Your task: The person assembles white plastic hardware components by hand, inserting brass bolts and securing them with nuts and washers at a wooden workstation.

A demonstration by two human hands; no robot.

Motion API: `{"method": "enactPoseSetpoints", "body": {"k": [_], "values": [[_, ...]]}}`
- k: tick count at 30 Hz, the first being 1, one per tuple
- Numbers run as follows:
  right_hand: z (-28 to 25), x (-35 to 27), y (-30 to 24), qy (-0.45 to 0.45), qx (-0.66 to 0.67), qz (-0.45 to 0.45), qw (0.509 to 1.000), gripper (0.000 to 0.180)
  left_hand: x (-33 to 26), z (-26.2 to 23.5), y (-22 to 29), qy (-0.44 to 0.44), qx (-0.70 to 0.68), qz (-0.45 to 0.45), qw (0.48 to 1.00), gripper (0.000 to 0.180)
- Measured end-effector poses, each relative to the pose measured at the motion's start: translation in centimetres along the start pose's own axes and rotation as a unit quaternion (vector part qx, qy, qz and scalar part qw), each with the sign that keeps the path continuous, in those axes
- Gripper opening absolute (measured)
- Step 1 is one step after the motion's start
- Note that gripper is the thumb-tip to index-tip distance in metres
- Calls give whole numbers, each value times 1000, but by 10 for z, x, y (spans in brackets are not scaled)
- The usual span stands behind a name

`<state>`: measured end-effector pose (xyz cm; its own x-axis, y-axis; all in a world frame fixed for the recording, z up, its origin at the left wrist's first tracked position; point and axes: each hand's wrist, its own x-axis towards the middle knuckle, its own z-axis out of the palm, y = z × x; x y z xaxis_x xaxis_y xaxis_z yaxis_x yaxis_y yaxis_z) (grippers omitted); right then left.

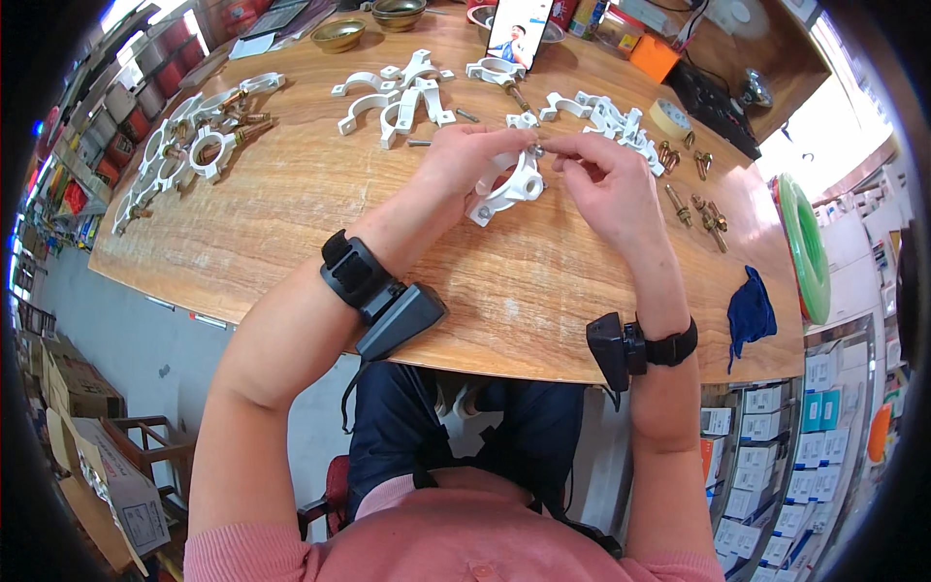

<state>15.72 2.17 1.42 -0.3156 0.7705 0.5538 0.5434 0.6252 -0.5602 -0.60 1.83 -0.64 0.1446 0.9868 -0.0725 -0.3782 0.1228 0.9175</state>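
Observation:
My left hand [458,167] grips a white pipe clamp [512,199], its ring raised a little over the wooden table. At the clamp's upper ear sits a small silvery metal fastener [538,151]. The fingertips of my right hand [611,179] pinch together at that fastener; whether it is a nut or a screw head is too small to tell. Just beyond my left hand lie loose screws [466,114]. Another white clamp with a brass-coloured anchor bolt [517,95] lies past my hands.
White clamp halves [402,102] lie behind my left hand, more [606,121] behind my right. Clamps with bolts [208,150] cluster at left. Anchor bolts [713,218], a tape roll [670,118] and blue cloth [751,310] lie right. A phone [517,34] stands at the back.

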Motion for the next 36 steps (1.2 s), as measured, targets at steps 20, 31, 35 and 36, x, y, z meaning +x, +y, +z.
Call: {"method": "enactPoseSetpoints", "body": {"k": [20, 31, 35, 36], "values": [[0, 0, 0, -4, -29, -3, 1000, 17, 3, 0, -4, 25, 47, 33, 998, 17], [1, 1, 2, -21, -18, 44, 999, 19, 3, 0, -2, 23, 65, 44, 997, 21], [0, 1, 8, -64, -54, 72, 994, 20, 4, 2, -3, 38, 52, 64, 996, 23], [0, 1, 7, -62, -56, 71, 994, 20, 3, 2, -3, 37, 52, 65, 996, 23]]}}
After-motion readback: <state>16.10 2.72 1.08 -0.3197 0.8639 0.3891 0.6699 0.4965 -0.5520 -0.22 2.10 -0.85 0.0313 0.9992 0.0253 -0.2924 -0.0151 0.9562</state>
